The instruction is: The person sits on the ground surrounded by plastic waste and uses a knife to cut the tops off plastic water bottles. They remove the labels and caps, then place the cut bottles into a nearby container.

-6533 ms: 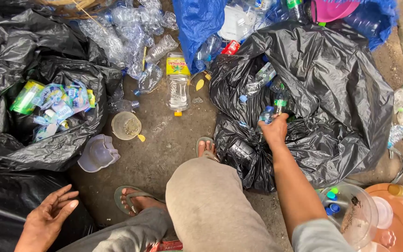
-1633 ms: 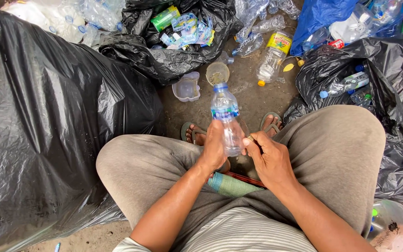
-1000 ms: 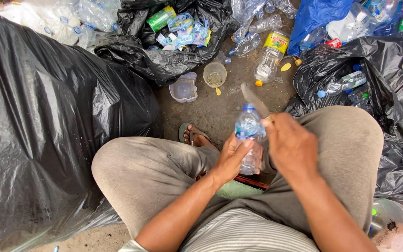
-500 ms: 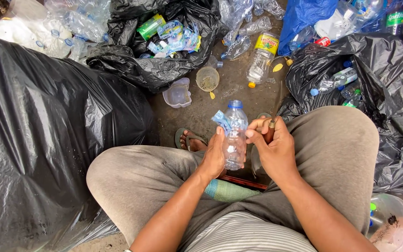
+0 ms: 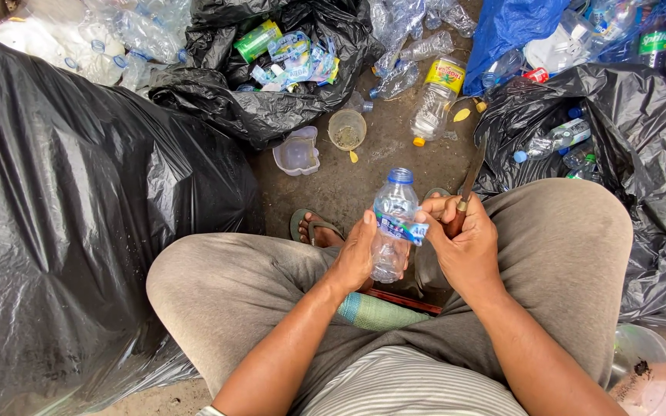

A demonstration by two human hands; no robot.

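Observation:
My left hand (image 5: pixel 356 254) grips a small clear plastic bottle (image 5: pixel 391 231) with a blue cap, held upright between my knees. Its blue and white label (image 5: pixel 402 228) is partly loose on the right side. My right hand (image 5: pixel 464 243) holds a knife with a brown handle (image 5: pixel 465 194), blade pointing up and away, while its thumb and fingers pinch the loose label edge. I sit with both knees spread, one sandalled foot (image 5: pixel 317 229) on the ground.
A large full black bag (image 5: pixel 79 231) fills the left. Another black bag (image 5: pixel 271 85) ahead holds torn labels. A black bag (image 5: pixel 641 154) of bottles lies right. Loose bottles, a yellow-labelled bottle (image 5: pixel 435 100), a cup (image 5: pixel 347 129) and a clear tub (image 5: pixel 297 152) lie ahead.
My right hand came down from raised, knife in it, to the bottle and now pinches the label, which has peeled partly away. The bottle stays upright in my left hand.

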